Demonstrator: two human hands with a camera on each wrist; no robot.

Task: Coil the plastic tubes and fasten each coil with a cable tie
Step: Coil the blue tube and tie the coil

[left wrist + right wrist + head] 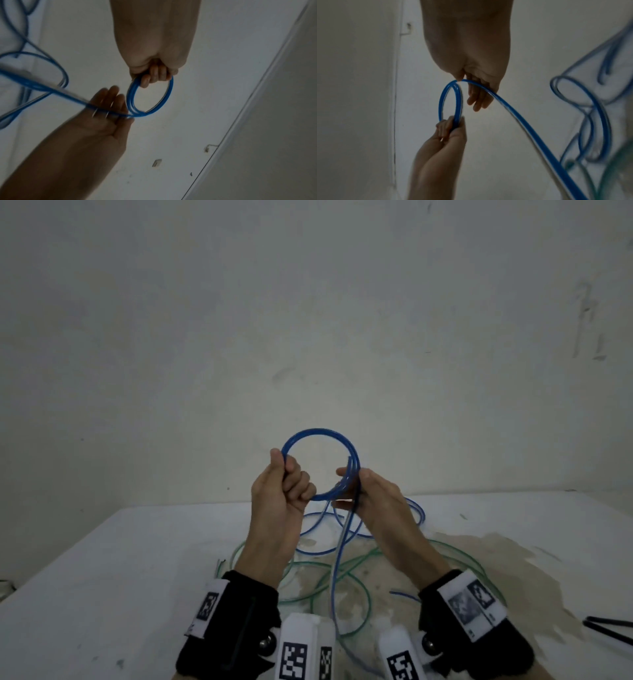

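Observation:
A blue tube coil (pixel 320 430) of a few turns is held up above the white table (pixel 137 577). My left hand (pixel 277 494) grips its left side with curled fingers (pixel 154 77). My right hand (pixel 380 498) holds the right side, thumb in front and fairly straight fingers (pixel 477 97) behind, where the tube feeds in. The loose blue tube (pixel 337 559) trails down from there to loops on the table. A green tube (pixel 370 602) lies tangled under it. In the wrist views the coil (pixel 169 93) (pixel 441 105) hangs between both hands.
Black cable ties (pixel 609 628) lie at the table's right edge. A brownish stain spreads under the tubes. A pale wall stands behind the table, and a small object sits off the table's left edge.

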